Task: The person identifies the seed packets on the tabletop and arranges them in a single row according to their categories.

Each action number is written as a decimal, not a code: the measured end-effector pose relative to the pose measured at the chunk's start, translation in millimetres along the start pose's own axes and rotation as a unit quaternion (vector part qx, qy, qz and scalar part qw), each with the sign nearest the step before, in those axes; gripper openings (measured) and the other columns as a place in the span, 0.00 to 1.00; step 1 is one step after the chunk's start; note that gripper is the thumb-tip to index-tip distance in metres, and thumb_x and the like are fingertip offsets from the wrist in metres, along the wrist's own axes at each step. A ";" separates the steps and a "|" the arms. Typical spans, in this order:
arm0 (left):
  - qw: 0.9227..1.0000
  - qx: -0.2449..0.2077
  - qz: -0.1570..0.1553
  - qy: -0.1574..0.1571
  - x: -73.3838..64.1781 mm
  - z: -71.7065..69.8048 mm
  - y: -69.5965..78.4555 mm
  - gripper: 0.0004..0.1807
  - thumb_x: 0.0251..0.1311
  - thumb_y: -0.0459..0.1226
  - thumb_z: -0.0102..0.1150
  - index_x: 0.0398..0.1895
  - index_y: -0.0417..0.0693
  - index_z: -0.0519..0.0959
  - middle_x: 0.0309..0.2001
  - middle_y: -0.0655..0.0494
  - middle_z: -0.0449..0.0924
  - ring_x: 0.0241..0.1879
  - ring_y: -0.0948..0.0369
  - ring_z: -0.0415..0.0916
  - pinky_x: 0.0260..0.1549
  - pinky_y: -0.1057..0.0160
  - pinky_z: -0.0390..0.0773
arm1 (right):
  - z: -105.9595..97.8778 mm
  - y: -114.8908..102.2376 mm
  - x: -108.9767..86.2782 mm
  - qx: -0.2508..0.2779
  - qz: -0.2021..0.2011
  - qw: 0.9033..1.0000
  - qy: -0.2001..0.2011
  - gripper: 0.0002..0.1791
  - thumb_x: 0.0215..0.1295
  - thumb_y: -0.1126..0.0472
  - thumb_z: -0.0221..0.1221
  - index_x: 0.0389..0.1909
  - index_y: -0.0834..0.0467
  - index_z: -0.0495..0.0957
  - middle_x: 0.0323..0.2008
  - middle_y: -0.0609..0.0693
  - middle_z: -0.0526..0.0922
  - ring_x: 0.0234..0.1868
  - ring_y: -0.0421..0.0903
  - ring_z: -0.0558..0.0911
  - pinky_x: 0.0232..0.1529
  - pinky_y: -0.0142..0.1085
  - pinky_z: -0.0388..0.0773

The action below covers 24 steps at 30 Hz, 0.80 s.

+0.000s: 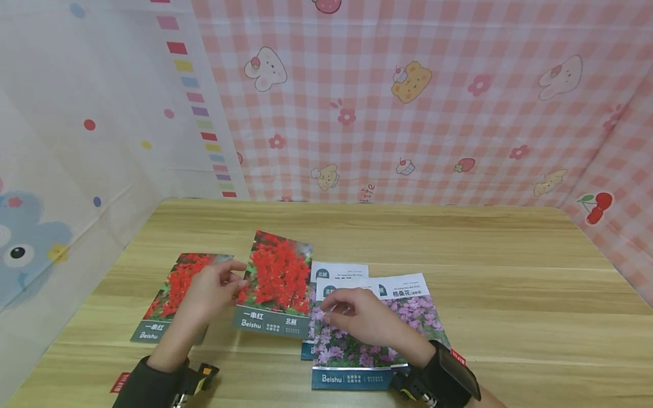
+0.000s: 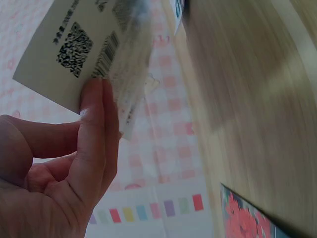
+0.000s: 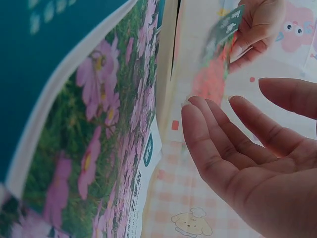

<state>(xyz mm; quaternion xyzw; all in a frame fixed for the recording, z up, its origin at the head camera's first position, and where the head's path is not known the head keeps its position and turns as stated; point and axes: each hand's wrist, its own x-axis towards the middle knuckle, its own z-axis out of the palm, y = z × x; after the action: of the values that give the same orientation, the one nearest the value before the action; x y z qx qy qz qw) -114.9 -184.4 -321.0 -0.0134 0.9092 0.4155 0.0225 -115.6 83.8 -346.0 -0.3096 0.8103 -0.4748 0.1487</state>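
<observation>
My left hand (image 1: 211, 289) pinches the edge of a red-flower seed packet (image 1: 280, 277), raised off the table with its printed front toward the head camera. In the left wrist view the back of this packet (image 2: 49, 64) shows a square code and a barcode, with thumb and fingers at its edge. Another red-flower packet (image 1: 170, 289) lies on the table, partly behind my left hand and forearm. My right hand (image 1: 364, 317) holds nothing; its fingers are loosely bent above overlapping purple-flower seed packets (image 1: 352, 354). In the right wrist view these fingers (image 3: 208, 163) are apart from the packets.
The wooden table (image 1: 510, 294) reaches back to a pink checked cloth (image 1: 377, 136) with cartoon figures. A pale cloth (image 1: 102, 164) with coloured dots hangs along the left side. Each wrist wears a black band (image 1: 446, 374).
</observation>
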 end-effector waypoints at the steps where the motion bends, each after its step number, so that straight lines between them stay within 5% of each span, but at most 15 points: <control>1: 1.000 0.010 0.000 -0.003 0.2 -1.5 -1.6 0.17 0.59 0.29 0.55 0.52 0.33 0.72 0.31 0.49 0.77 0.27 0.59 0.77 0.26 0.60 0.79 | 0.2 0.5 0.1 -0.006 -0.003 1.000 0.000 0.10 0.60 0.64 0.57 0.40 0.65 0.78 0.34 0.50 0.81 0.33 0.43 0.79 0.35 0.30 0.76; 12: 0.992 0.125 -0.015 -0.027 3.4 -7.5 -14.1 0.16 0.57 0.27 0.54 0.48 0.26 0.72 0.26 0.51 0.76 0.16 0.61 0.69 0.16 0.64 0.68 | 2.3 2.7 0.0 -0.033 -0.017 0.999 -0.002 0.09 0.61 0.64 0.56 0.39 0.64 0.78 0.33 0.48 0.81 0.33 0.42 0.78 0.35 0.30 0.75; 16: 0.981 0.192 -0.016 -0.036 5.7 -7.2 -19.0 0.17 0.56 0.28 0.56 0.47 0.25 0.72 0.25 0.51 0.76 0.19 0.60 0.68 0.18 0.63 0.68 | 4.0 1.8 -0.1 -0.031 -0.012 0.999 -0.005 0.09 0.61 0.65 0.56 0.39 0.65 0.78 0.34 0.49 0.80 0.33 0.43 0.78 0.35 0.30 0.75; 21: 0.970 0.240 -0.029 -0.041 5.1 -6.2 -21.3 0.03 0.55 0.28 0.55 0.29 0.33 0.75 0.19 0.52 0.71 0.18 0.58 0.65 0.17 0.63 0.64 | 7.5 1.9 0.3 -0.058 -0.014 0.998 -0.007 0.10 0.60 0.65 0.56 0.41 0.65 0.78 0.35 0.49 0.80 0.34 0.42 0.78 0.37 0.29 0.75; 24: 0.966 0.252 -0.036 -0.042 4.1 -5.2 -22.0 0.09 0.56 0.28 0.55 0.20 0.39 0.70 0.17 0.52 0.66 0.18 0.57 0.63 0.16 0.63 0.63 | 10.3 1.4 0.2 -0.073 -0.028 0.997 -0.014 0.10 0.60 0.66 0.56 0.42 0.65 0.78 0.35 0.50 0.80 0.35 0.40 0.78 0.36 0.29 0.75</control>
<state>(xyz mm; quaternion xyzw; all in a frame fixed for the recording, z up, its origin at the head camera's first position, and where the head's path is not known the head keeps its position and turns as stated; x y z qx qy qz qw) -118.2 -202.7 -334.4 -0.0221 0.9817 0.1719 0.0784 -110.8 77.2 -352.4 -0.3482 0.8317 -0.4144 0.1238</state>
